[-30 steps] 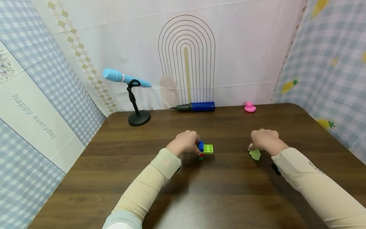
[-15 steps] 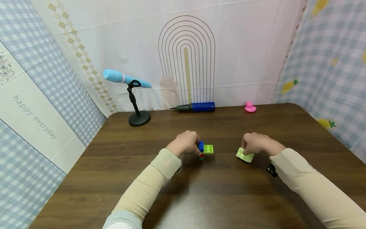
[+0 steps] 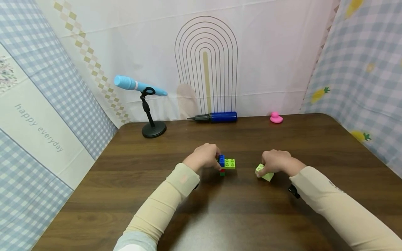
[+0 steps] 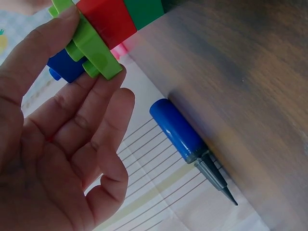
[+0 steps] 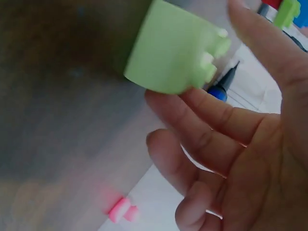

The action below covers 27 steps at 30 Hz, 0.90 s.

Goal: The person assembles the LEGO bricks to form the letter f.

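Observation:
My left hand (image 3: 203, 157) pinches a small toy-brick assembly near the middle of the table. A lime plate (image 3: 230, 164) runs across it, with a blue brick (image 3: 221, 160) on top. In the left wrist view, a red brick (image 4: 108, 21) and a dark green brick (image 4: 144, 12) are stacked below the plate; thumb and fingers grip the plate's end. To the right, my right hand (image 3: 278, 162) holds a pale green brick (image 3: 267, 175), studs tilted up and left. The right wrist view shows this pale brick (image 5: 166, 48) has a curved side, with fingertips at its edge.
The brown wooden table (image 3: 201, 216) ends at a patterned cloth backdrop. Along its back stand a blue toy microphone (image 3: 125, 82) on a black stand (image 3: 154, 129), a blue hand pump (image 3: 223, 117) and a pink rubber duck (image 3: 276, 118).
My right hand has moved left and slightly nearer with the pale green brick, turning it so its studs show. My left hand and the brick assembly have stayed in place.

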Motion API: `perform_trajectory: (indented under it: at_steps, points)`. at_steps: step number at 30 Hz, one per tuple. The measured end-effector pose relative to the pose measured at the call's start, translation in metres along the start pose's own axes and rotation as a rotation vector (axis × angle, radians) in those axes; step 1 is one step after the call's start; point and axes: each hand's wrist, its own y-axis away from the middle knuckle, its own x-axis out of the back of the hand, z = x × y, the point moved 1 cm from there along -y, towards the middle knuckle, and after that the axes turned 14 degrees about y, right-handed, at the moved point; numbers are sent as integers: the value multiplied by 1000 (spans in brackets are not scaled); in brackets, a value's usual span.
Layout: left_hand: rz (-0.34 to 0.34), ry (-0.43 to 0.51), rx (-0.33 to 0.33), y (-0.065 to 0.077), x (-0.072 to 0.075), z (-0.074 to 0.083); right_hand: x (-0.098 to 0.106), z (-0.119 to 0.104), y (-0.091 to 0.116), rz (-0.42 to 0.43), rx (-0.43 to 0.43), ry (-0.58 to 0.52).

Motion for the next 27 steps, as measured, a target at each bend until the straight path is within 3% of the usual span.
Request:
perform_trajectory:
  at_steps: [4,14,27]
  points:
    - [2,-2,1,-1,1,0,-3,-4,-1,41,43,12]
    - [-8,8,12,-1,1,1,5,-10,-6,147,138,-88]
    - [-3,15,11,-2,-1,0,12,-25,-5,291,168,-82]
